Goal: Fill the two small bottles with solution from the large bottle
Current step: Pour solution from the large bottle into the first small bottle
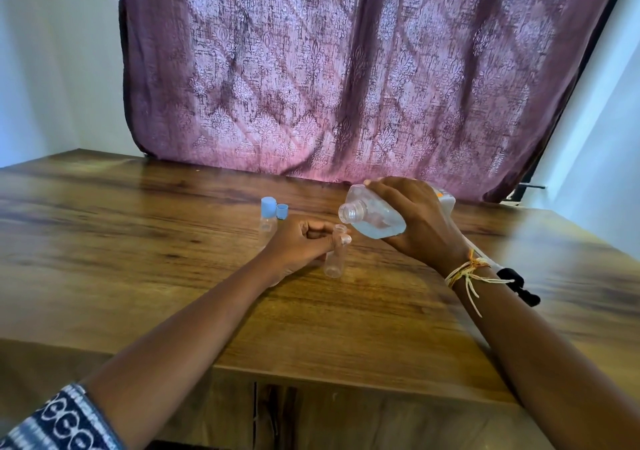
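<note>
We hold the large bottle [372, 215] uncapped in our right hand [420, 221], grip wrapped around its body, tilted with its mouth pointing toward 8 o'clock, just above the open small bottle [335, 257]. Our left hand [301, 243] has its grip pinching that bottle's neck, its base on the counter [138, 227]. The capped small bottle [268, 217] stands at 10 o'clock of it, a loose blue cap [282, 212] beside it.

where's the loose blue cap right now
The loose blue cap lies on the wooden table, just right of the capped small bottle and beyond the left hand.
</note>
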Demonstrator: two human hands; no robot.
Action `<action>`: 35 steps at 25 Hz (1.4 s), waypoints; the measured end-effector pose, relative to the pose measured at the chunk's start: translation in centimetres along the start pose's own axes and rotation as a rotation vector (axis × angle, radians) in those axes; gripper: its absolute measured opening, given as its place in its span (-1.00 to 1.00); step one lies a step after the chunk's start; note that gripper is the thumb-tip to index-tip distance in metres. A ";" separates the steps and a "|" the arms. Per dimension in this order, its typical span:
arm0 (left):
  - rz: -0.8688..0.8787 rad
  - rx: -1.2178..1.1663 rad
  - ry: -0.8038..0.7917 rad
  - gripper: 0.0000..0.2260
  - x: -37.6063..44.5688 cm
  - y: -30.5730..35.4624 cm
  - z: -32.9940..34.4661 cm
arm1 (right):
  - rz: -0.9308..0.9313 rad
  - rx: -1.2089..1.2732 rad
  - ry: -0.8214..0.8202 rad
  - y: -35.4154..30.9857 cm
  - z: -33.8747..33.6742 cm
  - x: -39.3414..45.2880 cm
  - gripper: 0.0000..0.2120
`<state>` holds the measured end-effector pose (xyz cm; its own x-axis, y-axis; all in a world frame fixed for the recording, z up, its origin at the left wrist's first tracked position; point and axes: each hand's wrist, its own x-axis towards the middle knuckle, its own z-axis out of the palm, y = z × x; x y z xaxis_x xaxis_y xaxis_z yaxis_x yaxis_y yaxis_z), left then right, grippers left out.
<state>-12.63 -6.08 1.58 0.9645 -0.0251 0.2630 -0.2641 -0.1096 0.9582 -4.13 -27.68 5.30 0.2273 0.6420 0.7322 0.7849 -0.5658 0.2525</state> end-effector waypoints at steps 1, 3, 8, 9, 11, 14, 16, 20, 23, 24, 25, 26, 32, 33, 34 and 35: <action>0.003 0.002 -0.002 -0.88 0.0 0.0 0.0 | -0.001 -0.002 0.001 0.0 0.0 0.0 -0.51; 0.002 0.000 -0.002 -0.87 0.0 0.1 -0.1 | 0.002 -0.005 0.003 0.0 0.0 0.0 -0.51; -0.007 0.006 -0.002 -0.80 0.0 0.0 0.0 | 0.003 -0.013 0.005 0.1 -0.2 -0.1 -0.49; -0.002 0.013 -0.005 -0.80 0.0 0.1 0.0 | 0.005 -0.013 0.005 0.2 -0.2 -0.1 -0.50; 0.011 0.024 -0.009 -0.80 -0.1 0.1 0.0 | 0.015 -0.014 0.002 0.2 -0.2 -0.1 -0.50; 0.000 0.018 -0.002 -0.84 -0.1 0.2 0.0 | 0.019 -0.016 -0.001 0.3 -0.1 -0.1 -0.51; -0.004 0.025 0.002 -0.84 -0.1 0.2 0.0 | 0.009 -0.018 0.010 0.2 -0.1 -0.1 -0.53; -0.005 0.033 0.016 -0.84 0.0 0.1 0.0 | -0.002 -0.034 0.022 0.2 0.0 -0.1 -0.53; -0.014 0.038 0.024 -0.83 0.0 0.0 0.0 | -0.003 -0.046 0.009 0.2 0.0 -0.1 -0.53; -0.016 0.041 0.023 -0.81 0.1 0.0 0.0 | -0.004 -0.050 0.006 0.2 0.0 -0.1 -0.53; -0.016 0.045 0.021 -0.79 0.1 0.0 0.0 | -0.006 -0.053 0.006 0.2 0.0 -0.1 -0.52; -0.014 0.048 0.017 -0.78 0.1 0.0 0.0 | -0.007 -0.056 0.008 0.2 0.0 -0.1 -0.52; 0.003 0.055 0.012 -0.80 0.0 0.0 -0.1 | -0.007 -0.067 0.010 0.4 0.1 -0.1 -0.52; 0.006 0.057 0.012 -0.81 0.0 0.0 -0.1 | -0.007 -0.067 0.012 0.4 0.1 -0.1 -0.53; 0.009 0.060 0.012 -0.80 0.0 0.0 -0.1 | -0.007 -0.067 0.012 0.4 0.1 -0.1 -0.53; 0.011 0.063 0.011 -0.80 0.0 0.0 -0.1 | -0.007 -0.069 0.011 0.4 0.1 0.0 -0.53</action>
<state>-12.59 -5.98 1.59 0.9614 -0.0156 0.2749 -0.2734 -0.1713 0.9465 -3.80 -27.85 5.29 0.2156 0.6404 0.7372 0.7446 -0.5962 0.3002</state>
